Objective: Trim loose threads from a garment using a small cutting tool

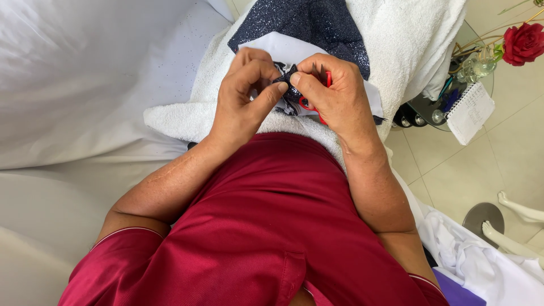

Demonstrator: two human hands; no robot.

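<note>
I am pinching a small piece of dark glittery fabric (288, 85) between the thumbs and fingertips of both hands, over my lap. My left hand (245, 93) is closing on its left edge, while my right hand (334, 96) is gripping the right edge and also holding red-handled scissors (317, 105) tucked into the palm. Under the piece, white paper (272, 48) is lying on a larger sheet of the same dark glitter cloth (317, 25), all resting on a white towel (391, 39). To my right, a small glass table (419, 107) is carrying a white spiral notepad (470, 112), tilted, and a red rose (522, 42).
</note>
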